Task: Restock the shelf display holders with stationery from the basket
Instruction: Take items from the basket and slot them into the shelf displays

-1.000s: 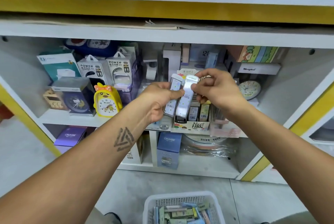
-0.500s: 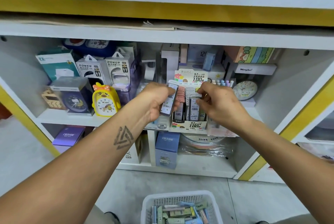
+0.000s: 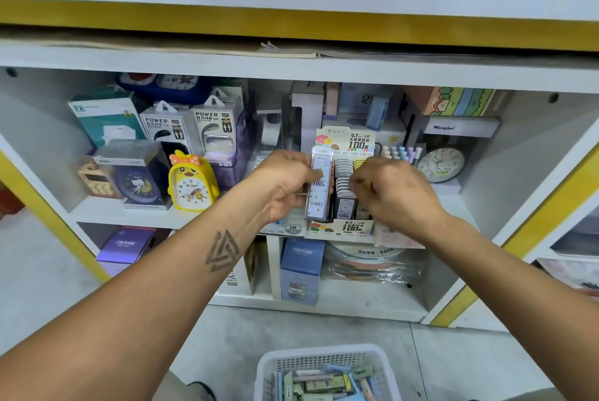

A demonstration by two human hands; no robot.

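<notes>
We are holding a clear lead case (image 3: 319,183) upright at the left front corner of the cardboard display holder (image 3: 343,227), which we are taking as our landmark. Our left hand (image 3: 285,185) is pinching this case between thumb and curled fingers. Our right hand (image 3: 393,191), to the right of the case and over the holder's rows, is curling its fingers down among the cases already standing there (image 3: 345,186); we cannot tell whether it is gripping one or only parting them.

To seat the case well, we judge that the right hand should be opening a gap in a row while the left is lowering the case straight down, label forward, without tipping its neighbours.

The holder is sitting at the front edge of a white shelf (image 3: 129,216). Left of the holder, a yellow duck clock (image 3: 191,182) and power bank boxes (image 3: 194,128) are standing; right of it, a round clock (image 3: 440,164). Below the holder, on the grey floor, the white basket (image 3: 324,358) is still carrying more stationery.
</notes>
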